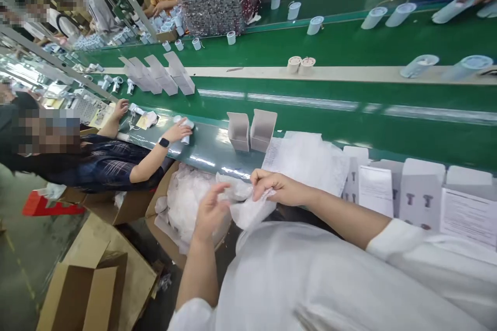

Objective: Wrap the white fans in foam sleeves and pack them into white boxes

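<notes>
Thin white translucent wrapping, which looks like a soft foam bag (248,212), hangs in front of my white shirt. My right hand (274,186) pinches its upper edge between thumb and fingers. Just left of it is my left hand (212,210), slightly smeared by motion, its fingers apart and nothing visible in them. Whether those fingertips touch the bag I cannot tell. Beyond my right hand, a stack of flat white sheets (310,158) lies on the bench edge. Below my left hand stands a carton (165,232) heaped with crumpled white bags (190,194).
Two open white boxes (262,132) stand ahead beside the green conveyor belt (330,108). Several printed boxes (421,191) line the right side. A co-worker's hand (180,131) holds a small white device on the left. An open cardboard box (81,289) sits on the floor.
</notes>
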The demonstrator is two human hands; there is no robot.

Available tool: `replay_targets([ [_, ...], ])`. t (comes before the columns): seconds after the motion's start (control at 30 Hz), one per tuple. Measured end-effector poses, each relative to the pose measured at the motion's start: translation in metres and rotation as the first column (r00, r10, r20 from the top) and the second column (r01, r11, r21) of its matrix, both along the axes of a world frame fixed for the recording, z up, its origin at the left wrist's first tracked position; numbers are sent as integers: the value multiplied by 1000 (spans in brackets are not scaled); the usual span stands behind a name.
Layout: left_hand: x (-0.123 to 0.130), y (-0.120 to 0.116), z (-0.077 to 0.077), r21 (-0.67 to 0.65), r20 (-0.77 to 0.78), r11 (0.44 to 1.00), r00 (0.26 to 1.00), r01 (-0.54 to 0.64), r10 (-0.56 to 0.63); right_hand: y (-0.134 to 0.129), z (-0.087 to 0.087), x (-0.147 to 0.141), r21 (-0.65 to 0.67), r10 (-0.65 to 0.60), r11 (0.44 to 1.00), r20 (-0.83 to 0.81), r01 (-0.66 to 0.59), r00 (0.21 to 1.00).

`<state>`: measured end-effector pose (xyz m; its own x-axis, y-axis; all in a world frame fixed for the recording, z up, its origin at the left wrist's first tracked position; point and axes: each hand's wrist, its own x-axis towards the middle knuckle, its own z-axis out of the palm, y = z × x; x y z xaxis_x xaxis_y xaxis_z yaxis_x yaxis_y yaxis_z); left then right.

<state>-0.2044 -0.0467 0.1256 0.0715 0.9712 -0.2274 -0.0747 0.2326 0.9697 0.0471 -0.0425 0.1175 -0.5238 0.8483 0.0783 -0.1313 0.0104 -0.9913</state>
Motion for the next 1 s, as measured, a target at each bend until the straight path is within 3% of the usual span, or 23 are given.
replay_targets([
  [0.03, 15, 0, 6, -14, 1, 976, 976, 219, -219, -3, 1, 1, 17, 12, 1000, -20, -11, 1000],
  [0.07, 29, -1, 10, -38, 17, 935, 936, 352, -351, -5, 1, 3, 26, 22, 999, -33, -21, 999],
  [0.1, 40, -2, 10, -48, 36, 917, 918, 397, -395, -7, -1, 7, 27, 24, 999, -36, -23, 999],
  [0.13, 47, -3, 8, -41, 58, 932, 932, 359, -357, -9, -2, 13, 22, 14, 1000, -30, -13, 999],
  [0.2, 52, -7, 2, -4, 102, 991, 986, 133, -132, -11, -6, 27, -3, -40, 999, -1, 40, 999],
  [0.27, 50, -11, -2, 72, 105, 990, 988, -120, 112, -11, -6, 39, -19, -99, 995, 30, 99, 995],
  [0.3, 48, -14, -3, 117, 83, 976, 981, -183, 174, -11, -6, 42, -19, -102, 994, 41, 103, 994],
  [0.33, 46, -18, -2, 151, 40, 971, 982, -187, 182, -10, -5, 41, -19, -80, 997, 51, 81, 996],
  [0.47, 48, -43, -4, 142, -176, 990, 984, 21, 4, -3, -8, 12, -91, 31, 995, 16, -30, 999],
  [0.57, 36, -57, -22, 169, -321, 975, 928, -141, 190, 4, -21, -11, -162, -81, 983, 30, 85, 996],
  [0.63, 9, -52, -40, 201, -410, 936, 843, -289, 348, 11, -31, -18, -159, -200, 963, 116, 217, 973],
  [0.7, -35, -30, -63, 192, -530, 889, 718, -416, 451, 18, -39, -20, -166, -247, 945, 197, 280, 949],
  [0.77, -90, 4, -89, 131, -692, 826, 546, -549, 473, 25, -46, -24, -233, -152, 951, 228, 205, 962],
  [0.83, -145, 40, -117, 28, -821, 762, 420, -647, 386, 29, -52, -34, -339, 30, 939, 233, 52, 972],
  [0.93, -201, 76, -163, -47, -875, 689, 363, -723, 322, 33, -63, -59, -465, 252, 877, 231, -120, 940],
  [1.0, -218, 87, -191, -77, -865, 706, 400, -704, 304, 35, -75, -75, -508, 308, 843, 189, -176, 932],
])
